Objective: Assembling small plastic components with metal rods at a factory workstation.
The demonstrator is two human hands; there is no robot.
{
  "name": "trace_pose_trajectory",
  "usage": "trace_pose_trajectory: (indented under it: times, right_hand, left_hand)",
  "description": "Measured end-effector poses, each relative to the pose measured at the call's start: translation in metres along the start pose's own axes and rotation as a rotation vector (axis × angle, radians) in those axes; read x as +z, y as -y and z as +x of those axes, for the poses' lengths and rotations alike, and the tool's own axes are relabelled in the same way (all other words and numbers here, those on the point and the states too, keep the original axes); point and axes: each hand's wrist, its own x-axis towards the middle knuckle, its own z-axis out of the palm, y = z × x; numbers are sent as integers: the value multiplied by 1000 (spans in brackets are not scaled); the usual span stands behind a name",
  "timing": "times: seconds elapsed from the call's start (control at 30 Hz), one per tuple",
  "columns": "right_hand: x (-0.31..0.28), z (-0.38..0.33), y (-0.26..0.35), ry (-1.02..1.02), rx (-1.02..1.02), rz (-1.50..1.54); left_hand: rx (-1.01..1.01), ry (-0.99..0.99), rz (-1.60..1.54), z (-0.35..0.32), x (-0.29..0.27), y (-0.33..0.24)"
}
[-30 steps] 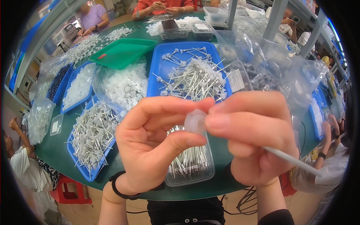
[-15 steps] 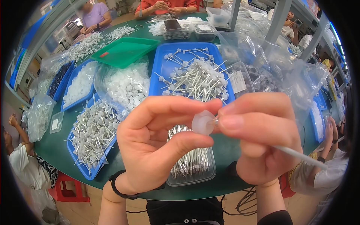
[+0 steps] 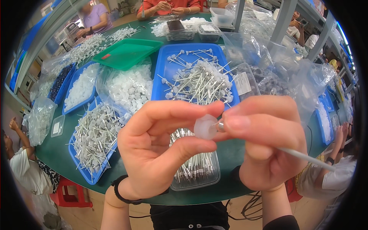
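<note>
Between the thumb and forefinger of my left hand is a small translucent white plastic cap. My right hand pinches a thin grey cable with a metal tip, which points into the cap's right side. How deep the tip sits in the cap I cannot tell. Below my hands, a clear plastic box holds many metal-tipped cables. Past my fingers, a blue tray carries a heap of cables with white caps on them.
On the left stands another blue tray of capped cables. Behind it are a bag of white caps, a green tray and a blue tray of white pieces. Clear plastic bags crowd the right. Other people sit around the green table.
Both hands have shifted slightly left with the cap and cable. More of the metal tip shows between the cap and my right fingers.
</note>
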Motion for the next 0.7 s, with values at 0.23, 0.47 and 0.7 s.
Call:
trace_pose_trajectory:
  times: [0.23, 0.47, 0.7]
  right_hand:
    - [-4, -2, -2, 29, -36, 0]
    - [-8, 1, -12, 92, -222, 4]
    - [-9, 0, -7, 107, -116, 92]
  left_hand:
    - [34, 11, 88, 1, -2, -1]
    - [88, 2, 150, 0, 0, 0]
    - [21, -44, 90, -3, -1, -4]
